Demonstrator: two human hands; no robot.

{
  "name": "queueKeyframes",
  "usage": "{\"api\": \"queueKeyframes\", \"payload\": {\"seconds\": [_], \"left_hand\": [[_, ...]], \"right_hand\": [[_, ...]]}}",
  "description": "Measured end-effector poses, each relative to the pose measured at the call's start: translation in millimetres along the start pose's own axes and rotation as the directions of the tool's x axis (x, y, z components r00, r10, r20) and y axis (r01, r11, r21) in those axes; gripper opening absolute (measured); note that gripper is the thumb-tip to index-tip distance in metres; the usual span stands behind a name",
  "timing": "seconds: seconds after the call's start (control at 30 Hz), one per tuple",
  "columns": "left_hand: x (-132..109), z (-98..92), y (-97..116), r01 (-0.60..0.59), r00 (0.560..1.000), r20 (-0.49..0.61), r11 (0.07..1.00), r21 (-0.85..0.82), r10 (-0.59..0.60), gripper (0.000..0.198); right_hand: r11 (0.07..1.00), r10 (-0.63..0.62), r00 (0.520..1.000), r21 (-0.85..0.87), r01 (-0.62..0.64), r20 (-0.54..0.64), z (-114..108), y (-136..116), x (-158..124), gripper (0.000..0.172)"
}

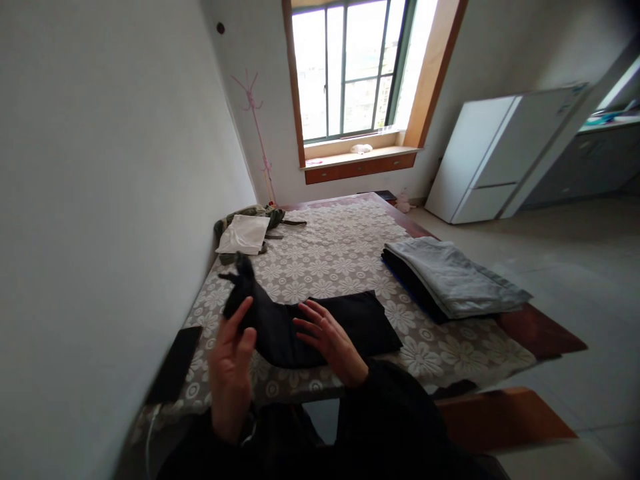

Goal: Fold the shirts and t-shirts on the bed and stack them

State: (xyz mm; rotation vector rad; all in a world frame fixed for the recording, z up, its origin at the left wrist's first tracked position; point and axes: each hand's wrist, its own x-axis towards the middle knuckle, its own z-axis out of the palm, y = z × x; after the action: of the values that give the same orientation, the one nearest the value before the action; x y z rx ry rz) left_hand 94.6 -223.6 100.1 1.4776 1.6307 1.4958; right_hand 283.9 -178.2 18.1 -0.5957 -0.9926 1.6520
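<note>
Dark sleeves [400,413] sit nearest, left hand [231,370] at raised end of black cloth [280,335], grip unclear, right hand [334,341] splayed over it, worktop [343,259] beneath.

"Where does the single camera look from?"
"From the person's head, facing forward and down across the surface [340,260] toward the window [360,80]."
"How near is it?"
"Close to the fingers [237,322], low in view, and the left wall [110,167]; the fridge [485,153] stands well off to the right, slanted."

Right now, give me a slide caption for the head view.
Left hand at the raised end of a black cloth, right hand over its middle, flower-patterned tablecloth beneath.
</note>
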Motion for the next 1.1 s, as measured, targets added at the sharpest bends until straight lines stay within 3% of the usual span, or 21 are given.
{"api": "queueKeyframes", "payload": {"seconds": [0.03,0.07,0.17,0.23,0.27,0.33,0.43,0.57,0.7,0.87,1.1], "left_hand": [[-3,17.2,11,-0.121,0.987,0.104,0.993,0.015,0.119,0.052],[-8,34.8,19,-0.225,0.947,0.238,0.974,0.012,0.216,0.049],[-26,80.9,27,-0.444,0.718,0.585,0.895,-0.033,0.378,0.050],[-38,98.9,18,-0.517,0.614,0.675,0.854,-0.046,0.408,0.051],[-43,103.2,10,-0.537,0.599,0.685,0.843,-0.042,0.415,0.050],[-48,103.8,-9,-0.559,0.615,0.663,0.829,-0.014,0.426,0.048],[-47,92.9,-39,-0.595,0.660,0.617,0.800,0.081,0.429,0.049],[-41,76.7,-71,-0.581,0.720,0.591,0.783,0.224,0.365,0.063],[-38,69.0,-95,-0.536,0.756,0.569,0.804,0.257,0.323,0.079],[-38,66.6,-115,-0.510,0.763,0.565,0.829,0.229,0.313,0.083],[-37,65.4,-122,-0.509,0.736,0.608,0.835,0.210,0.296,0.087]], "right_hand": [[1.000,0.001,1.000,0.027,0.000,-0.015,-3,-11,2,0.067],[0.999,0.012,0.999,0.046,-0.011,-0.037,-9,-22,4,0.069],[0.992,0.121,0.984,0.032,-0.118,-0.130,-41,-46,1,0.079],[0.978,0.203,0.962,-0.016,-0.209,-0.185,-66,-52,-4,0.074],[0.972,0.217,0.953,-0.043,-0.231,-0.209,-78,-52,-7,0.066],[0.969,0.193,0.947,-0.100,-0.225,-0.258,-97,-48,-12,0.054],[0.956,0.130,0.939,-0.210,-0.204,-0.319,-112,-40,-13,0.056],[0.920,0.102,0.931,-0.323,-0.222,-0.350,-121,-39,-3,0.051],[0.848,0.025,0.934,-0.487,-0.208,-0.356,-134,-39,7,0.051],[0.780,0.034,0.929,-0.571,-0.255,-0.369,-151,-43,6,0.055],[0.828,0.126,0.914,-0.466,-0.311,-0.386,-156,-54,2,0.042]]}}
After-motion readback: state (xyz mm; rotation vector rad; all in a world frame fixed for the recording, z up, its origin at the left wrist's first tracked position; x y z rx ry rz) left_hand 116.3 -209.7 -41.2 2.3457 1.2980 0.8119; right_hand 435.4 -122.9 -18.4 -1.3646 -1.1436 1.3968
